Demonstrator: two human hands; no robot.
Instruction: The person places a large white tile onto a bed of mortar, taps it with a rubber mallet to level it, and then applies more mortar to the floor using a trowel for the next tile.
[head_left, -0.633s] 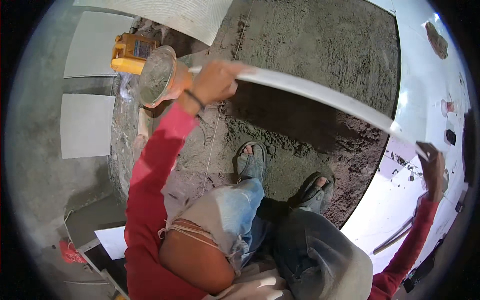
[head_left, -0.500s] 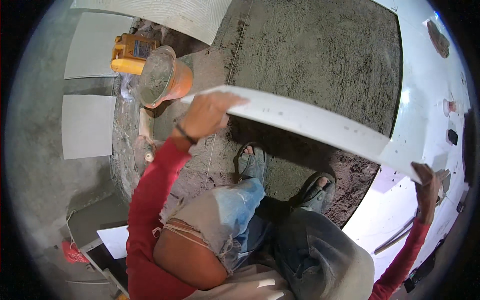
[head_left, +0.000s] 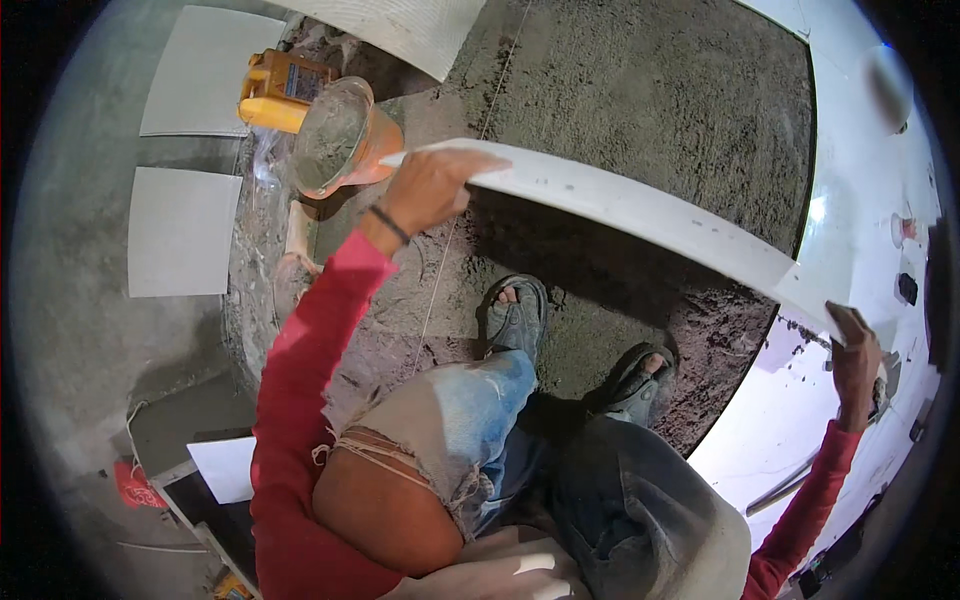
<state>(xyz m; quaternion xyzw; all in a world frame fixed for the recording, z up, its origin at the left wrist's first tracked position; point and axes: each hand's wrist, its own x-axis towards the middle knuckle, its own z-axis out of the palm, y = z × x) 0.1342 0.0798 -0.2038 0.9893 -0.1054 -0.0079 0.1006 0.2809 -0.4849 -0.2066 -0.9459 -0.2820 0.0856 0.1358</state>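
A large white tile [head_left: 620,208] spans the space before me, seen nearly edge-on and held above the floor. My left hand [head_left: 432,188], with a dark band at the wrist, is closed on its left end. At the right end my right hand [head_left: 853,358] grips the edge, its fingers partly hidden. Beneath and beyond the tile lies a bed of rough grey mortar [head_left: 650,110], and the tile casts a dark shadow on it. My sandalled feet stand at the near side of this bed.
An orange bucket [head_left: 382,145] holding grey mix stands at the left beside a yellow jerrycan [head_left: 275,95]. Loose tiles [head_left: 183,232] lie farther left. A taut string [head_left: 445,250] crosses the mortar. Glossy white tiles [head_left: 740,400] cover the right side, with small tools on them.
Both hands have shifted slightly away from me with the tile, still gripping its two ends. The whole view has also moved a little.
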